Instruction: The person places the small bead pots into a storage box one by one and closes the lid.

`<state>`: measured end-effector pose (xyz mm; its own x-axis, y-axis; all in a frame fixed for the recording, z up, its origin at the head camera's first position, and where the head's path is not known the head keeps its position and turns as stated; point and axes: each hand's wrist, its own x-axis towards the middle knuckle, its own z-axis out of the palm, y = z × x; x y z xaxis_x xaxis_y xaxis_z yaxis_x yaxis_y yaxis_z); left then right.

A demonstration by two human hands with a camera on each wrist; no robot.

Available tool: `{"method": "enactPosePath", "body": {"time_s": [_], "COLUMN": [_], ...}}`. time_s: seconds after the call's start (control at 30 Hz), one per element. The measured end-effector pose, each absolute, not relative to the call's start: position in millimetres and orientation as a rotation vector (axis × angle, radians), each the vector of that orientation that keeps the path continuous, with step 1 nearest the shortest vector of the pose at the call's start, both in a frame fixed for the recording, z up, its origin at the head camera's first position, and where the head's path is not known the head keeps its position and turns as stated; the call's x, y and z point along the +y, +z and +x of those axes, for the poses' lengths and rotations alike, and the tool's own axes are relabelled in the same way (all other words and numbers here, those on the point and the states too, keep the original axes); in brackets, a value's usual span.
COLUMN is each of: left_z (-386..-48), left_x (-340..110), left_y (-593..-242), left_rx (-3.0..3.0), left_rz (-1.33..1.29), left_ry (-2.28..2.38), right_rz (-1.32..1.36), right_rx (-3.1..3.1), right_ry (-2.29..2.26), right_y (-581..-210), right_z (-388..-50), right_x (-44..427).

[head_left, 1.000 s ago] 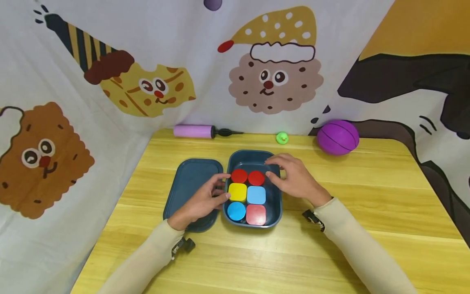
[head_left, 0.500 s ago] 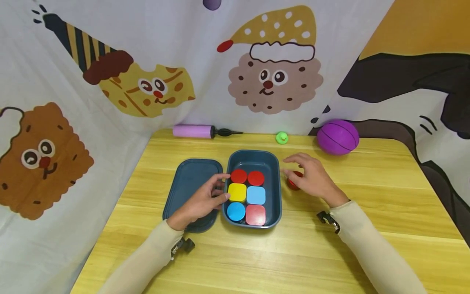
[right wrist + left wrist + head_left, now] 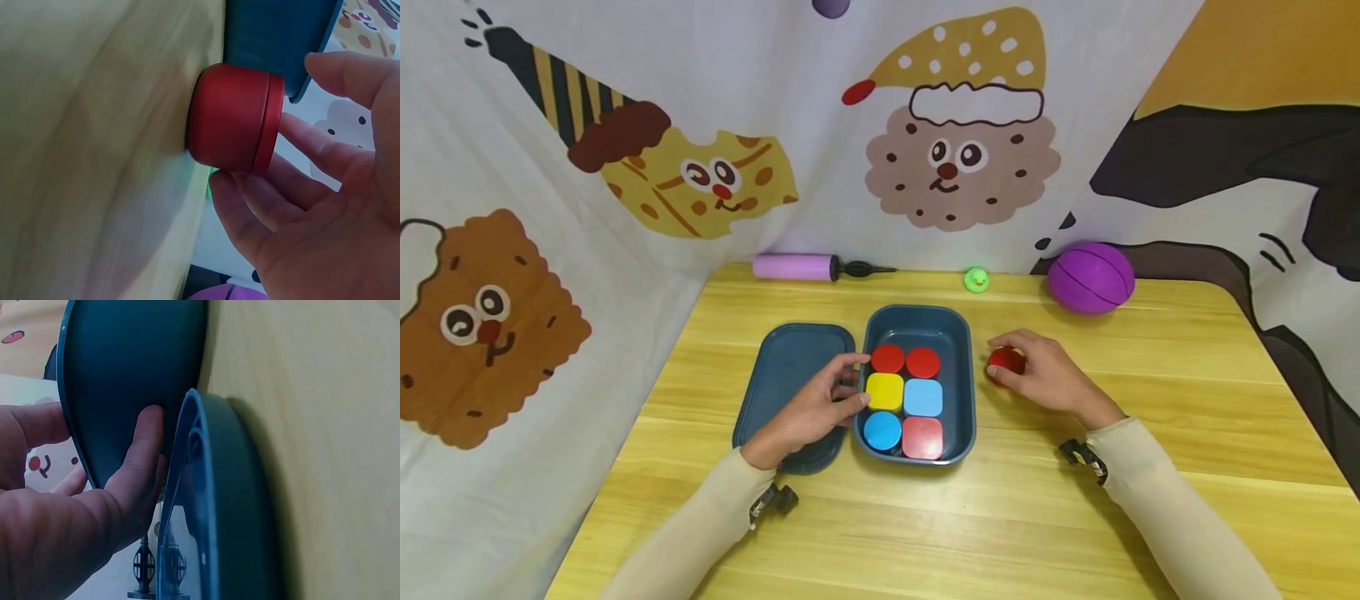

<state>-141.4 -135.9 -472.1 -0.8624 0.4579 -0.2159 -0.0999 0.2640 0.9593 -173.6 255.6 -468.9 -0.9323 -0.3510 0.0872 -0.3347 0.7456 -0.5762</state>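
My left hand (image 3: 814, 407) touches the left wall of a dark blue rectangular box (image 3: 957, 329), its fingers extended at the rim. Inside the box stand several small tins: two round red ones (image 3: 922, 362), a square yellow one (image 3: 885, 391), a square light blue one (image 3: 922, 398), a round blue one (image 3: 882, 431) and a square pinkish-red one (image 3: 922, 438). Right of the box, another round red tin (image 3: 228, 115) stands upright on the table. My right hand (image 3: 1051, 375) spreads around this tin; in the right wrist view its thumb is apart from the tin, and fingers lie close alongside.
A dark blue lid (image 3: 797, 354) lies left of the box, partly under my left hand. Along the back edge are a purple hand pump (image 3: 795, 267), a green toy duck (image 3: 976, 280) and a purple ball (image 3: 1091, 278). A printed cloth hangs behind.
My right hand has moved right from over the box's right rim to the red tin outside it, which has come into sight. The left hand stays at the box.
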Motion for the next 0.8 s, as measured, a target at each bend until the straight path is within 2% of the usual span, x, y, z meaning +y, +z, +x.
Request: {"method": "enactPosePath", "body": {"time_s": [0.8], "left_z": [-140.6], "left_x": [-137.8], "left_y": [-470.9], "left_rx": [2.058], "left_rz": [0.338], "left_ry": [1.645], "right_rz": [-0.604], "right_rx": [2.883], "right_ry": [-0.962], "right_y": [-467.9], "right_z": [-169.2], "right_x": [266.2]}}
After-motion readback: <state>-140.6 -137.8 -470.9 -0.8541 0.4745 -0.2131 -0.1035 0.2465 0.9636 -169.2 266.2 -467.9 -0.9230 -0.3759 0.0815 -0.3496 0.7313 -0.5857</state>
